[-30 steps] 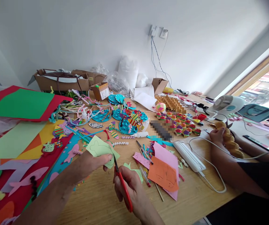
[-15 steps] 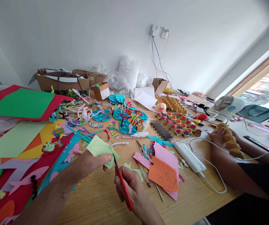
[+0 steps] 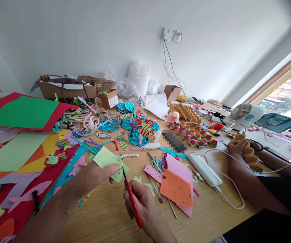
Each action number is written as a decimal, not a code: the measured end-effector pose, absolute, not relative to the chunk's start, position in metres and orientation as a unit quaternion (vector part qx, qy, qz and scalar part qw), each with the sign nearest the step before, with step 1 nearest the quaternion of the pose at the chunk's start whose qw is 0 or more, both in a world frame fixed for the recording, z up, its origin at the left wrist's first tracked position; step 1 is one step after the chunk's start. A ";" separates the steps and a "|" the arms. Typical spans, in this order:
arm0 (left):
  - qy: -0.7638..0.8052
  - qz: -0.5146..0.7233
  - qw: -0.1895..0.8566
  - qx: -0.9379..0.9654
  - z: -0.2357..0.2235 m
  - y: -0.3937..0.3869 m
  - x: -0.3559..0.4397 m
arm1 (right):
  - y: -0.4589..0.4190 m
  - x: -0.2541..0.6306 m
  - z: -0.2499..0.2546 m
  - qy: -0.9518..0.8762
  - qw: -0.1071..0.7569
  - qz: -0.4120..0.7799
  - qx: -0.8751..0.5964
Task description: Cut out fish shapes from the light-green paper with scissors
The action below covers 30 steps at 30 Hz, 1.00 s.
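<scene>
My left hand [image 3: 102,173] pinches a light green sheet of paper [image 3: 107,157] with a fish outline drawn on it, thumb on top and fingers beneath. In my right hand [image 3: 141,199] is a pair of red-handled scissors [image 3: 135,206]. Their dark blades meet the right part of the green sheet, close to the drawn line. Just right of my hands lie an orange paper [image 3: 177,190] with pencil drawings, a pink sheet [image 3: 178,168] under it, green scraps [image 3: 145,184] and several pens [image 3: 156,163].
Finished paper fish and blue painted pieces [image 3: 110,125] crowd the middle. A white power strip [image 3: 204,168] with a looping cable lies to the right. Beyond it, another person's hands [image 3: 236,150] hold an egg carton strip [image 3: 250,157]. Coloured sheets [image 3: 23,111] cover the left side.
My left thumb has shifted slightly on the green sheet, and the scissors have barely moved. At the right, the other person's egg carton strip has turned, and dark-handled scissors now show beside it.
</scene>
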<state>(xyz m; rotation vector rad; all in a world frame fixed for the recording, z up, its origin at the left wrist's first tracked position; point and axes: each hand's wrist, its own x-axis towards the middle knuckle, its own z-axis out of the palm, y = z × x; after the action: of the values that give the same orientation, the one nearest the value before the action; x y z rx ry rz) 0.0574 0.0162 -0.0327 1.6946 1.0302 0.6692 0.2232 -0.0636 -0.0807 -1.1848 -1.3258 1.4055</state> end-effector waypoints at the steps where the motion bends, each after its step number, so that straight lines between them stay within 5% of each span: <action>1: 0.427 0.275 0.506 0.697 -0.032 0.015 0.058 | -0.064 0.223 -0.081 -0.531 0.423 0.563 -0.471; 30: 0.407 0.272 0.539 0.685 -0.040 0.016 0.053 | -0.064 0.225 -0.081 -0.551 0.415 0.541 -0.481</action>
<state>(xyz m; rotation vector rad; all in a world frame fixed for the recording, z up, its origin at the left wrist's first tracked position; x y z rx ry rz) 0.0527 0.0164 -0.0397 1.6291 0.9687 0.6474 0.2246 -0.0640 -0.0811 -1.2083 -1.3848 1.3594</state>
